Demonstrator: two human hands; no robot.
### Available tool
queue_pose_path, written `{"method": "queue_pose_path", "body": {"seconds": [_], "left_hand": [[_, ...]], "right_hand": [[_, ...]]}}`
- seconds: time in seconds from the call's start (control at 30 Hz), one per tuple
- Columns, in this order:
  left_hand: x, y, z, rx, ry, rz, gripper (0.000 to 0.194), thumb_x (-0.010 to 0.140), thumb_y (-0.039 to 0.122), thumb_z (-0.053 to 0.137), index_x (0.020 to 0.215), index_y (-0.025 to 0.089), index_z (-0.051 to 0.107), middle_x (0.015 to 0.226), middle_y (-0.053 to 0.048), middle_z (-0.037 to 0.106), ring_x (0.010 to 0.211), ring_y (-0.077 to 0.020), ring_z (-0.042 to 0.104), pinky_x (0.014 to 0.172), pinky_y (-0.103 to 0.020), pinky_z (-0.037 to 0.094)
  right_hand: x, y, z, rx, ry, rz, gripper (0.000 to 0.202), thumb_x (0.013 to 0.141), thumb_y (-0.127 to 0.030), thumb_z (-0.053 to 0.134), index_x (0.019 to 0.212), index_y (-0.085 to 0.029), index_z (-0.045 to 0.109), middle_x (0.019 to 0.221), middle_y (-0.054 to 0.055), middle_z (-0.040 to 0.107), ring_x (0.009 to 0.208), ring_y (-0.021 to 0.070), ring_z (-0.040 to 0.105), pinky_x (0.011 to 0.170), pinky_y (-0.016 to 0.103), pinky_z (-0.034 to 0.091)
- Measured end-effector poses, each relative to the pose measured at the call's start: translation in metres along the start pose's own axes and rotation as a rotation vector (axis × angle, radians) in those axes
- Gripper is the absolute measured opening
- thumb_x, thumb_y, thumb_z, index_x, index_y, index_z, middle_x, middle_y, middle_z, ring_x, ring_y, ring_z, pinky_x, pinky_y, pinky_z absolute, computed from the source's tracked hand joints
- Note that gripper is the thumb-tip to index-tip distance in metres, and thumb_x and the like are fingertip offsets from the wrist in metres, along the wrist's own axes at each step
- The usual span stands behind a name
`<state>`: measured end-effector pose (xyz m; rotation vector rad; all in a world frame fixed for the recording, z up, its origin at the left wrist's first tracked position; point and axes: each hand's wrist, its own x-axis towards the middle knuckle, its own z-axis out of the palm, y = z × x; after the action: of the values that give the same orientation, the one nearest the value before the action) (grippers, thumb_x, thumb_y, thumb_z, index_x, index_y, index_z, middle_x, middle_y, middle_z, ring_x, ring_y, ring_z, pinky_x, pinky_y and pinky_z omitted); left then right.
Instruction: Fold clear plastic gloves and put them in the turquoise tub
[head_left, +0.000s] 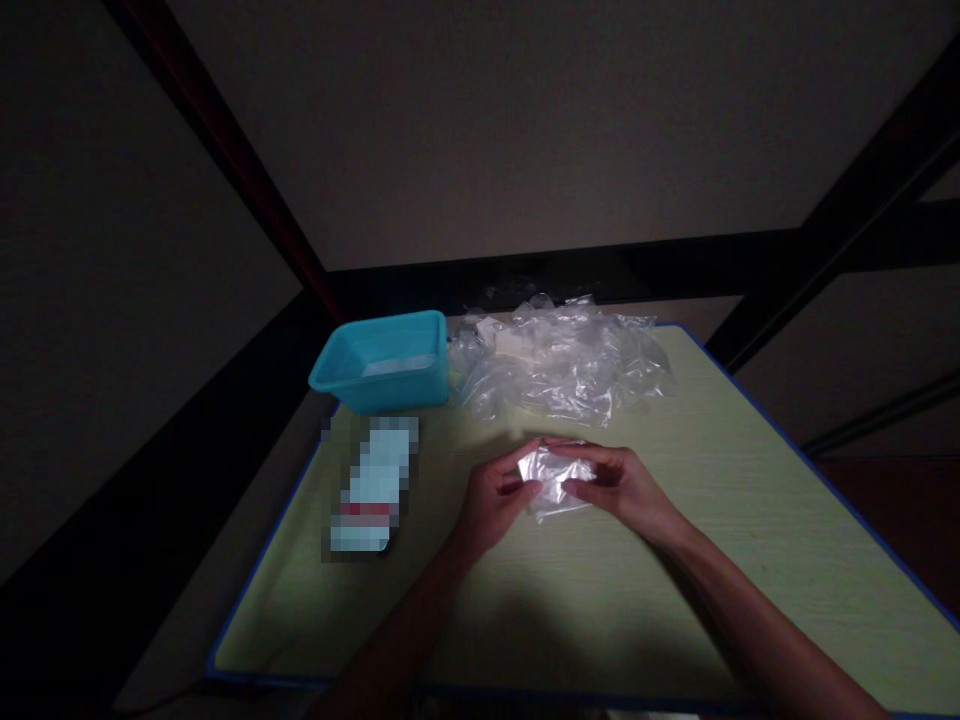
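Between my two hands, just above the middle of the table, is a small clear plastic bag (553,478), crinkled and shiny. My left hand (491,495) grips its left side, with the thumb in front and fingers behind. On the right side my right hand (619,485) pinches it the same way. Glare on the plastic hides whether anything lies inside. Just beyond my hands lies a heap of clear plastic bags (577,365), with some pale pieces among them.
A turquoise plastic basket (409,390) stands at the back left, something whitish on its bottom. Nearer, a blurred-out flat device, like a phone (375,485), lies on the left. The pale green table (757,560) has a blue edge; a wall rises behind it.
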<state>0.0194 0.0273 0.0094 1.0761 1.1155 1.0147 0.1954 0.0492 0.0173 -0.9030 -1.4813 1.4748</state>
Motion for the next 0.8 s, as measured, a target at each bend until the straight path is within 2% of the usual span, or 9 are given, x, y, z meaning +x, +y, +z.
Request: {"method": "queue_pose_path", "body": {"seconds": [0.17,0.3,0.4,0.6,0.8], "left_hand": [[-0.0011,0.0023,0.0000,-0.011,0.029,-0.029,0.058,0.059,0.030,0.075,0.114,0.012,0.063,0.059,0.001,0.064,0.053,-0.0091,0.051,0.053,-0.019,0.036],[-0.0012,0.0046,0.0000,-0.015,0.039,-0.060,0.058,0.057,0.027,0.076,0.111,0.010,0.065,0.069,-0.004,0.070,0.057,-0.0118,0.056,0.057,-0.021,0.040],[-0.0012,0.0050,0.0001,-0.007,0.043,-0.076,0.057,0.056,0.026,0.076,0.110,0.009,0.065,0.072,-0.006,0.071,0.059,-0.0134,0.057,0.058,-0.022,0.041],[-0.0015,0.0055,-0.0002,0.030,0.059,-0.096,0.054,0.056,0.022,0.075,0.109,0.011,0.066,0.058,-0.001,0.067,0.049,-0.0101,0.051,0.051,-0.020,0.035],[-0.0011,0.0083,0.0022,0.050,0.073,-0.102,0.053,0.056,0.019,0.073,0.108,0.011,0.067,0.052,0.001,0.062,0.044,-0.0077,0.045,0.047,-0.019,0.031]], "right_hand": [[0.0001,-0.0010,0.0000,-0.043,0.102,0.001,0.033,0.064,-0.019,0.072,0.096,-0.027,0.071,0.113,0.004,0.067,0.102,0.0229,0.062,0.082,0.035,0.052],[0.0004,-0.0001,-0.0001,-0.052,0.160,0.002,0.030,0.064,-0.021,0.072,0.093,-0.026,0.073,0.109,0.005,0.068,0.098,0.0225,0.064,0.081,0.034,0.052],[0.0006,0.0004,-0.0011,-0.061,0.164,0.011,0.029,0.064,-0.021,0.072,0.093,-0.025,0.073,0.107,0.005,0.069,0.095,0.0219,0.065,0.080,0.034,0.052],[0.0000,0.0008,-0.0030,-0.076,0.140,0.047,0.029,0.063,-0.025,0.074,0.093,-0.025,0.073,0.097,0.005,0.072,0.079,0.0199,0.068,0.070,0.034,0.055],[0.0007,-0.0034,-0.0026,-0.091,0.123,0.051,0.027,0.063,-0.028,0.074,0.090,-0.024,0.073,0.095,0.005,0.073,0.076,0.0197,0.068,0.067,0.031,0.055]]}}
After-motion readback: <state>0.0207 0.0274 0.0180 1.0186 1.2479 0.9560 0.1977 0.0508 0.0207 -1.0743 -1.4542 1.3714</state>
